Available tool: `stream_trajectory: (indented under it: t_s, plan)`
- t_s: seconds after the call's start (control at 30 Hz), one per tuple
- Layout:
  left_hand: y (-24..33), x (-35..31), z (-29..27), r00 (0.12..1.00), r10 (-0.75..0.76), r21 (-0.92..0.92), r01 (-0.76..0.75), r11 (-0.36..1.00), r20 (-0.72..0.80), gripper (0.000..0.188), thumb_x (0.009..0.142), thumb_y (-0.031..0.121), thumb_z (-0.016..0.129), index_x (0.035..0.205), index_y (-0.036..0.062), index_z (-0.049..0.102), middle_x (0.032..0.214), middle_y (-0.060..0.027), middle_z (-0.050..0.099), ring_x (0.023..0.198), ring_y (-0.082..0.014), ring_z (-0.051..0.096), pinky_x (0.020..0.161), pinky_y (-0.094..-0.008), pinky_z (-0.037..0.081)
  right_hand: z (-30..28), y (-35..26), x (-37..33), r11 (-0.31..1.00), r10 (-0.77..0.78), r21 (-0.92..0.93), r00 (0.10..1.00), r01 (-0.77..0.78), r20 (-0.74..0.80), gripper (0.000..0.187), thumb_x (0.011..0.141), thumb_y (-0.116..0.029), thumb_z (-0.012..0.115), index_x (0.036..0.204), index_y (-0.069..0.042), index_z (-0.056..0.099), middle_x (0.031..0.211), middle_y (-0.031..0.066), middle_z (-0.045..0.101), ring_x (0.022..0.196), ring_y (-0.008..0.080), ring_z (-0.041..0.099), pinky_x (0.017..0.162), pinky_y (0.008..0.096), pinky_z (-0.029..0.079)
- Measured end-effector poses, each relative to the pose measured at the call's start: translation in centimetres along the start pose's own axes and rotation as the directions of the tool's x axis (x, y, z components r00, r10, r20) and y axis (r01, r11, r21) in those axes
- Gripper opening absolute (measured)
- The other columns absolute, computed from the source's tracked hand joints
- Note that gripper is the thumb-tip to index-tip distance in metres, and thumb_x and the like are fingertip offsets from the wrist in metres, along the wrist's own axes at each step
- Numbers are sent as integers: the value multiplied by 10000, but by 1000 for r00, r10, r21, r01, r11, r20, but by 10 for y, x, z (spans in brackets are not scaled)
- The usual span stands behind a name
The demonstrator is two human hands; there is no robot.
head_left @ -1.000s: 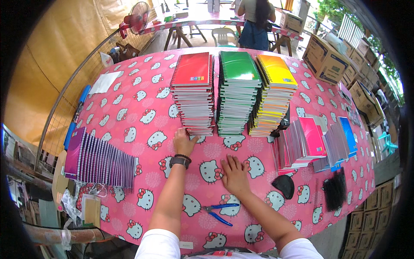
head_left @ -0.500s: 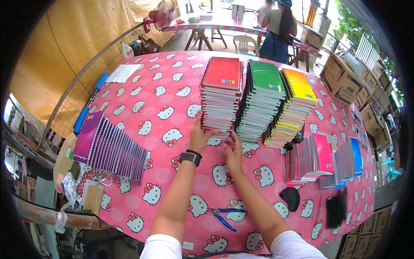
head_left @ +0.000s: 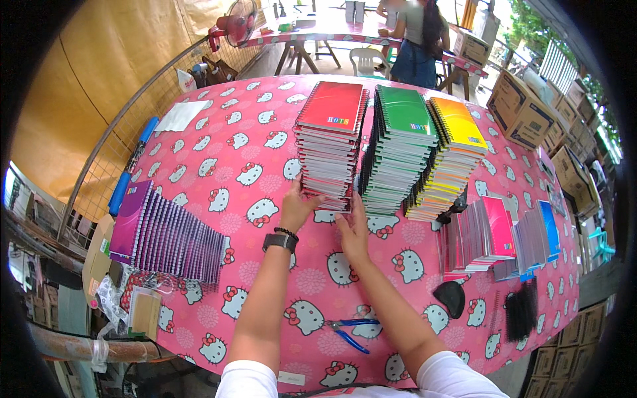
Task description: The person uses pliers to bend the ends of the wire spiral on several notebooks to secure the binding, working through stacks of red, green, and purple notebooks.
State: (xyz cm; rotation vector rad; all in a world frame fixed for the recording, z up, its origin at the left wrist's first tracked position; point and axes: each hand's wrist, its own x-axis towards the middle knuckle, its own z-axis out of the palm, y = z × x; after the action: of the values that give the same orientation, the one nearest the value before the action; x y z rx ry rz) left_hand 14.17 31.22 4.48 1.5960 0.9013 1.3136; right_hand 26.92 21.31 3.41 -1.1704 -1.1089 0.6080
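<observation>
A tall stack of red spiral notebooks (head_left: 330, 159) stands on the pink cloth in front of me. My left hand (head_left: 300, 207) wraps its lower left corner, thumb across the front and fingertips against the side. At the lower right corner, my right hand (head_left: 353, 229) has its fingers stretched up along the side, with the thumb apart in front. Close on the right rises a stack of green spiral notebooks (head_left: 403, 156), and beside it a stack of yellow ones (head_left: 454, 156). Blue-handled cutting pliers (head_left: 352, 335) lie between my forearms.
Purple notebooks (head_left: 169, 232) form a row at left. Pink notebooks (head_left: 488, 232), blue notebooks (head_left: 549, 232), a dark rounded piece (head_left: 450, 300) and black spiral coils (head_left: 521, 312) lie at right. Beyond are a red fan (head_left: 232, 28), cardboard boxes (head_left: 521, 109) and another person (head_left: 418, 46).
My right hand's fingers have straightened up along the red stack's right side; its thumb has come away from them. My left hand stays at the lower left corner. The view has turned slightly.
</observation>
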Motion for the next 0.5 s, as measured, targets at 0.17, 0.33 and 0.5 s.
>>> stream_trajectory:
  t_s: [0.17,0.33,0.5]
  plan:
    - [-3,-10,13,999,17,119,-12,993,-41,693,680,18,678,1313,-18,399,1036,-166,641,952,-236,622,843,-329,476,-8,6,4,997,-8,-72,999,10,33,609,865,-153,586,1395,-13,320,1446,163,320,1333,278,307,1082,353,247]
    - [3,-14,19,996,47,215,-30,976,-75,723,662,5,658,1330,-15,382,1053,-183,634,975,-261,623,853,-328,475,-4,13,-2,989,105,96,993,-109,46,604,874,-165,589,1393,-6,324,1455,165,296,1328,257,313,1083,344,246]
    - [10,-18,25,994,53,181,-35,983,-99,743,662,7,656,1346,-12,368,1117,-183,612,998,-257,618,864,-319,473,-15,11,1,966,161,184,980,-181,119,630,874,-152,593,1406,0,291,1452,158,279,1315,227,323,1063,328,283]
